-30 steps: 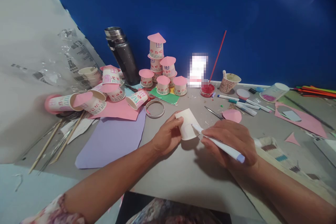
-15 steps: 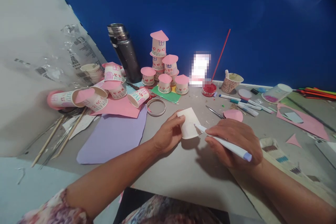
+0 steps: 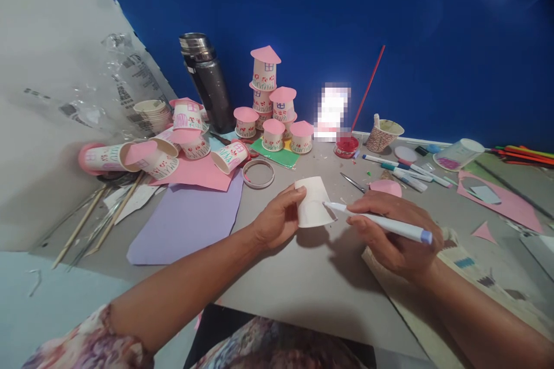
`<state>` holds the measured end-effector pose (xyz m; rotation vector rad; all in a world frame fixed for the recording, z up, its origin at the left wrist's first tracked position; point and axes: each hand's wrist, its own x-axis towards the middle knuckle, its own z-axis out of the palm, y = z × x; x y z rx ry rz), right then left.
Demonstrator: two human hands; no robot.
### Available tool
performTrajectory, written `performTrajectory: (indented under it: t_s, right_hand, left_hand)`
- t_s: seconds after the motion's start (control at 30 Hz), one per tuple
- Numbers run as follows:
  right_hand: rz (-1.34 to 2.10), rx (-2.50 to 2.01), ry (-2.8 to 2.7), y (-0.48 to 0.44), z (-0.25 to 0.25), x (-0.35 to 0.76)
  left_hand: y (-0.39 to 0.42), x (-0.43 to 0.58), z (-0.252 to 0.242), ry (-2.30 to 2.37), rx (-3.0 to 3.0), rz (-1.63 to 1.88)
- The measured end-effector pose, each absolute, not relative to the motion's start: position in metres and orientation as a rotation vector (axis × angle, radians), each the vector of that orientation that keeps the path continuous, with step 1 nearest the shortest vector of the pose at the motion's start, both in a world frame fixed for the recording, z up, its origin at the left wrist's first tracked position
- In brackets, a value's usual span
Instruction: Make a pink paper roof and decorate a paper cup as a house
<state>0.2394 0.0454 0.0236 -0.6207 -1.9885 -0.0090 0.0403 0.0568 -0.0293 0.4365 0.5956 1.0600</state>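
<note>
My left hand (image 3: 281, 214) grips a small white paper cup (image 3: 315, 202) upside down, thumb on its side and fingers behind. In my right hand (image 3: 398, 236) is a white felt-tip pen (image 3: 385, 223) with a lilac end, its tip at the right side of the cup. No drawing can be made out on the cup. Beyond it stand several decorated paper cups, among them one (image 3: 273, 137) with a pink paper roof, red flowers and green strokes. A roll of tape (image 3: 258, 174) lies just past my left hand.
A dark flask (image 3: 210, 86) stands near the blue wall. Purple paper (image 3: 186, 228) lies at left. Scissors (image 3: 352, 182), several markers (image 3: 409, 176) and a jar of red paint (image 3: 346, 147) with a thin red stick are to the right. Patterned cloth (image 3: 467, 277) lies under my right forearm.
My right hand has shifted slightly right and the pen lies flatter, its tip still at the cup's side. My left hand keeps hold of the cup. The camera view has moved a little.
</note>
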Motion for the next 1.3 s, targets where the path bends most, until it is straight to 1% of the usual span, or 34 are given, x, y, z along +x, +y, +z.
performTrajectory:
  t_s: [0.17, 0.43, 0.6, 0.8, 0.97, 1.13, 1.3]
  right_hand:
    - [0.128, -0.592, -2.001, 0.0450, 0.0234, 0.2414]
    - [0.131, -0.618, -2.014, 0.0448, 0.0251, 0.2435]
    - [0.316, -0.617, -1.952, 0.0445, 0.0211, 0.2438]
    - [0.248, -0.618, -1.935, 0.0451, 0.0193, 0.2439]
    - [0.393, -0.641, -1.950, 0.0437, 0.0200, 0.2467]
    - [0.347, -0.649, -1.935, 0.0441, 0.0198, 0.2467]
    - [0.460, -0.581, -1.993, 0.0428, 0.0240, 0.2445]
  left_hand:
    - [0.0578, 0.0393, -0.0328, 0.616, 0.436, 1.043]
    - [0.0568, 0.0403, -0.0279, 0.581, 0.423, 1.030]
    - [0.0568, 0.0397, -0.0284, 0.632, 0.454, 1.004]
    - [0.0564, 0.0391, -0.0291, 0.572, 0.468, 0.988]
    - [0.0572, 0.0386, -0.0309, 0.610, 0.478, 0.977]
    - [0.0577, 0.0387, -0.0318, 0.592, 0.497, 0.976]
    - [0.0580, 0.0375, -0.0332, 0.611, 0.508, 0.968]
